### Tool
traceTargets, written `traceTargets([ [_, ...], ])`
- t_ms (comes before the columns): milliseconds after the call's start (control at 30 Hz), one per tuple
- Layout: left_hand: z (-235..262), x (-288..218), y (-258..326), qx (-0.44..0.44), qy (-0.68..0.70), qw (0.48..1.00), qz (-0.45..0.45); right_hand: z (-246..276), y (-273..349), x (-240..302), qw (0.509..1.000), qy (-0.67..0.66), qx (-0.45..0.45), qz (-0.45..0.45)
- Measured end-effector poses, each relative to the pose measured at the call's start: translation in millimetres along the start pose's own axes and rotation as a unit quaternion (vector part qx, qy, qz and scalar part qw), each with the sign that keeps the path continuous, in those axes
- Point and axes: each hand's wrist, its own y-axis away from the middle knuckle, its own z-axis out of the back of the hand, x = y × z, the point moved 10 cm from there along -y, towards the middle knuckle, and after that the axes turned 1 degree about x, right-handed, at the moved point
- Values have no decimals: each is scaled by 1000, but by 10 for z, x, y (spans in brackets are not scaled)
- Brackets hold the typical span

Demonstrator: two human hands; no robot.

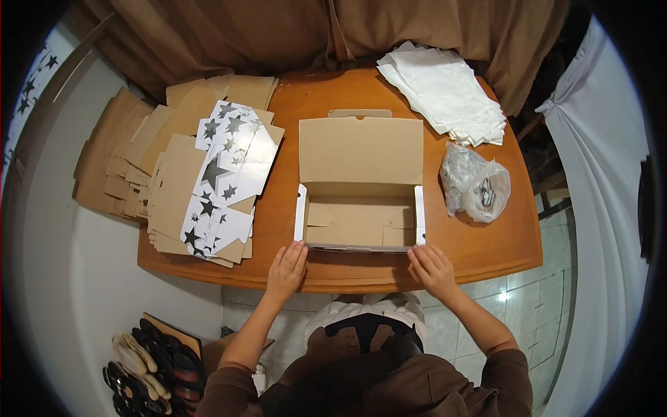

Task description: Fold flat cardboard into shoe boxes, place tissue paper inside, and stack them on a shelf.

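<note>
A cardboard box (361, 214) stands upright near the table's front edge, brown inside with white side walls. Its lid (360, 151) is folded back, away from me, with a tuck flap at the far end. Nothing lies inside the box. My left hand (286, 267) holds the front left corner, fingers close together against the wall. At the front right corner, my right hand (432, 267) grips the box the same way. Both thumbs are mostly hidden.
Flat brown cardboard blanks (170, 184) are heaped on the left, a white star-printed blank (233, 167) on top. White paper sheets (445, 87) lie at the back right, above a clear plastic bag (476, 184). Several shoes (149, 368) sit low at the left.
</note>
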Motion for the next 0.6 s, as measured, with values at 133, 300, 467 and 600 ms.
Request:
traceTargets([
  [133,-18,112,-93,25,37,998,-43,-130,-69,-58,996,22,80,-36],
  [300,101,142,-291,20,108,992,-59,-204,-158,-66,991,14,128,-38],
  [467,38,126,-349,31,153,983,-95,-381,-267,0,974,34,216,-60],
  [600,-22,90,-434,73,179,974,-118,-530,-252,-130,959,-16,270,-85],
])
